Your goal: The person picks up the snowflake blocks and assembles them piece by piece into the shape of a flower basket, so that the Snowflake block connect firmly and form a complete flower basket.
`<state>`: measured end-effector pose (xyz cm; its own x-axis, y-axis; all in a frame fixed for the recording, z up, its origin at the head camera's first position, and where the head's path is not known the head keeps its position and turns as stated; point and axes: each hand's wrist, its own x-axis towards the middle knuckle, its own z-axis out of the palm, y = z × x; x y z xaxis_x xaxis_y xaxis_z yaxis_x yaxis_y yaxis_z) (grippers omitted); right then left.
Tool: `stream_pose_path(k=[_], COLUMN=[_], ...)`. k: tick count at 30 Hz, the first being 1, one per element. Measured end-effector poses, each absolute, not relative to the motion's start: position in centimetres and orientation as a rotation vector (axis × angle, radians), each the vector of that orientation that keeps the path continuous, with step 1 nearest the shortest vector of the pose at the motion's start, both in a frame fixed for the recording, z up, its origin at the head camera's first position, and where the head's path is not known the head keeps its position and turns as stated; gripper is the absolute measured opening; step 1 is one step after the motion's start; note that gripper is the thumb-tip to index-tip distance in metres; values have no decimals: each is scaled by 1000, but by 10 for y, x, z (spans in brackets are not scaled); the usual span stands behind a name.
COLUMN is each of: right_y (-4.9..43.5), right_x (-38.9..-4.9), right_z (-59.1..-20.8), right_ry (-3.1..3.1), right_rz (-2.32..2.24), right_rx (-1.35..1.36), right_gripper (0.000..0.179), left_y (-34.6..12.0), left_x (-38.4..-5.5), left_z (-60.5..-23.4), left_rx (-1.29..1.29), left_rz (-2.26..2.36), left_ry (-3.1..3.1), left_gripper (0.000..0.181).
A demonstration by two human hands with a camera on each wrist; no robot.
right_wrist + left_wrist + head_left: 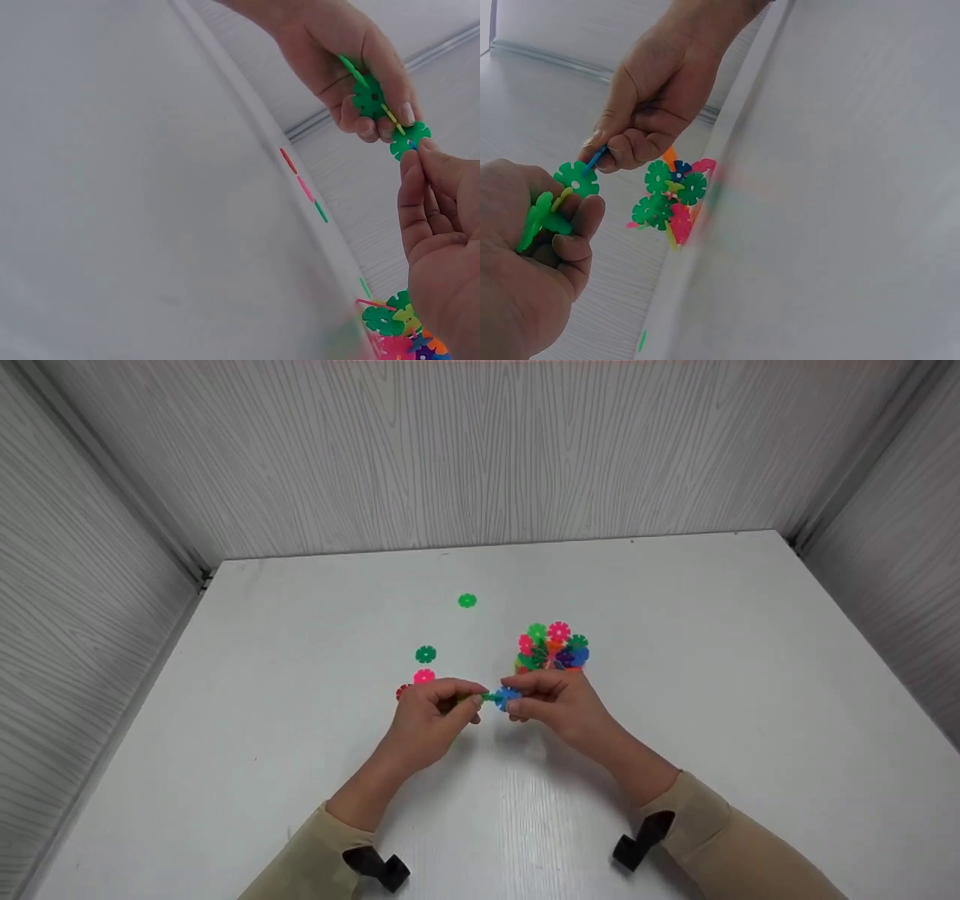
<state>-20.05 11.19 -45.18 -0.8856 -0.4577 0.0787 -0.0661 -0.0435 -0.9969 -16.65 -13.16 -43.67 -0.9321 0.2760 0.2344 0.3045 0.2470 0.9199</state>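
In the head view my left hand and right hand meet over the middle of the white table. The left hand holds a short chain of notched plastic snowflake discs: a green disc and a bright green one by the palm, then a yellow disc between thumb and finger. A further green disc sticks out past the left fingertips. Between right thumb and forefinger a blue disc is pinched, edge-on to that green disc and touching it. Whether their slots are fully interlocked, I cannot tell.
Just beyond the right hand stands a multicoloured cluster of joined discs. Loose discs lie flat to the left: red, pink and dark green. Farther back is a light green one. Grey wood-grain panels enclose the table.
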Motion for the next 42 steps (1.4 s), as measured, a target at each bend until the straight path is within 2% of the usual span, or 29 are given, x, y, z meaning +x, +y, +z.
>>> stream_pose_path(k=[6,13,18,24,34,42], right_y=[112,110,108,100,42,-1], right_x=[-202,-200,-197,-200,-229,-250], right_z=[-451,-451,-450,-448,-446,-456], right_ry=[1997,1975,1979,2043,2253,2439], right_rz=[-2029,-2066,-2018,-1987,-1564,-1194], right_rx=[-526,-530,-590,-556,-599,-708], right_gripper=[32,22,20,23,32,43], left_y=[-133,-136,-134,-144,-197,-212], left_x=[-168,-168,-168,-169,-176,-173], left_z=[-433,-429,-427,-421,-399,-394], left_rx=[-513,-478,-474,-314,-109,-48], left_rz=[-1913,-1905,-1904,-1899,-1838,-1822], left_ry=[-2455,-2554,-2614,-2616,-2498,-2465], left_gripper=[17,29,18,13,20,25])
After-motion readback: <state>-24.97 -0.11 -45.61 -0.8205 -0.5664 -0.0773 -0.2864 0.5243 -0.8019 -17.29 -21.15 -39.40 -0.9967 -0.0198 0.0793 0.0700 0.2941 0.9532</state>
